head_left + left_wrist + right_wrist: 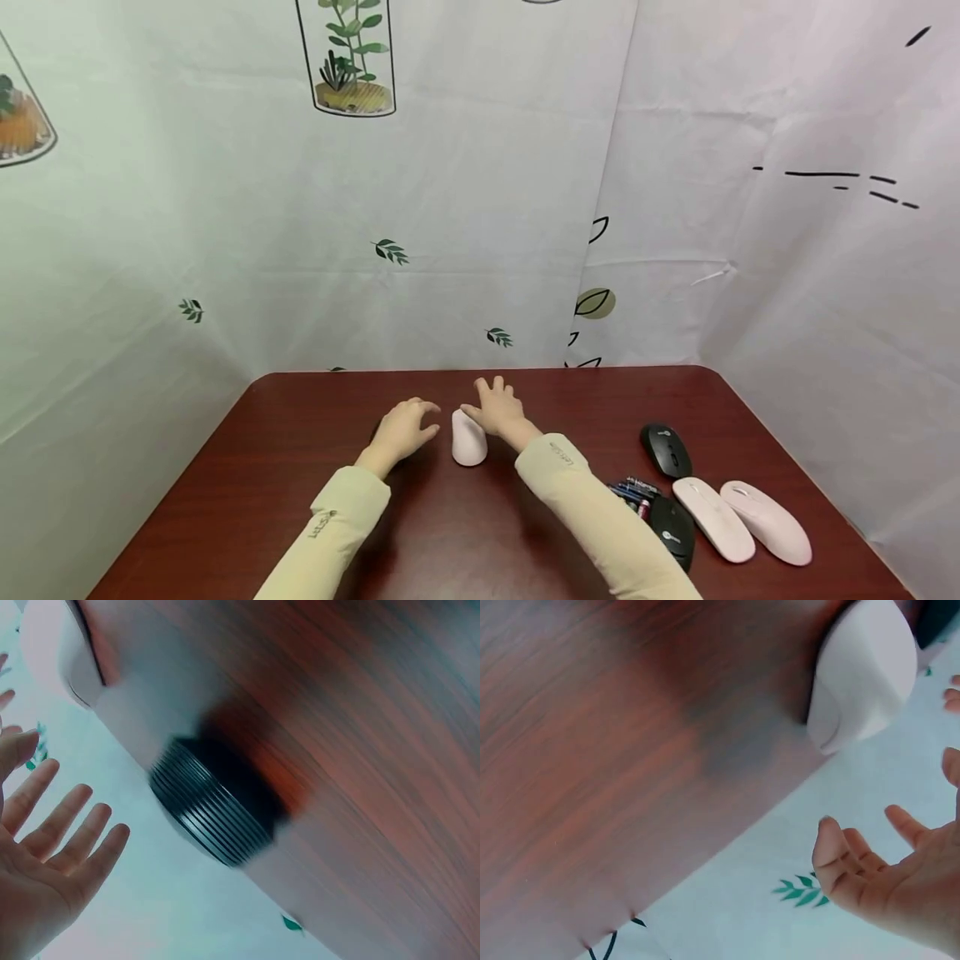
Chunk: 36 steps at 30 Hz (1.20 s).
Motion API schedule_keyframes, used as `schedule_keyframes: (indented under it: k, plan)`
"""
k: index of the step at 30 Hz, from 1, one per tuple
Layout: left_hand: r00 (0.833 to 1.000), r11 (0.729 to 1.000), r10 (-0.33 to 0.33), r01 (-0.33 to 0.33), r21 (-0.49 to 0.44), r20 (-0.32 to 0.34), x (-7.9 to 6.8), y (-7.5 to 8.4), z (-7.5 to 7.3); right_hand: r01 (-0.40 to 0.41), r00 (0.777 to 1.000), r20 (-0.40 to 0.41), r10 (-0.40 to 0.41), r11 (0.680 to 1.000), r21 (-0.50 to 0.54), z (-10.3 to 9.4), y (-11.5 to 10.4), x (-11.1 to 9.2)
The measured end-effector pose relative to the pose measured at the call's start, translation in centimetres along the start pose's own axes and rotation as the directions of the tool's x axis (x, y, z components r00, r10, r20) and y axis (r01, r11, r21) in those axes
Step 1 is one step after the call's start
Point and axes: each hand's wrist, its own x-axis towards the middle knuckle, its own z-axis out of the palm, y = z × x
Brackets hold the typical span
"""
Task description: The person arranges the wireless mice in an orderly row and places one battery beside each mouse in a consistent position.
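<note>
A white computer mouse lies on the dark red table between my two hands. My right hand is just beyond it to the right, fingers spread and thumb by the mouse's far end; whether they touch is unclear from the head view. In the right wrist view the palm and the white mouse stand apart. To the left, my left hand hovers with relaxed fingers and holds nothing. A round black object with a ribbed side sits on the table near it, mostly hidden by that hand in the head view.
On the right side of the table lie a black mouse, another black mouse, a white mouse and a pinkish-white mouse. Several pens are beside them, partly behind my right sleeve. A printed white curtain hangs behind the table.
</note>
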Motion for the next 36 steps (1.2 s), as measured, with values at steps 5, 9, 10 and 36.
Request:
schedule_keyframes:
  k: [5, 9, 10, 36]
  plan:
    - [0.996, 0.996, 0.076, -0.074, -0.051, 0.049, 0.4, 1.6, 1.2, 0.104, 0.994, 0.015, -0.105, 0.992, 0.065, -1.6, 1.1, -1.7]
    - [0.995, 0.995, 0.087, -0.085, -0.052, 0.049, 0.4, 2.6, 1.7, 0.170, 0.985, -0.003, -0.170, 0.983, 0.074, -2.5, 2.0, -2.6]
    - [0.995, 0.995, 0.087, -0.085, -0.045, 0.051, 0.3, 2.8, 1.8, 0.179, 0.984, -0.008, -0.179, 0.981, 0.076, -2.7, 2.2, -2.7]
    - [0.986, 0.988, 0.134, -0.141, 0.060, 0.098, 1.2, 5.0, 3.5, 0.117, 0.988, -0.096, -0.121, 0.992, -0.047, -10.0, 10.2, -7.9]
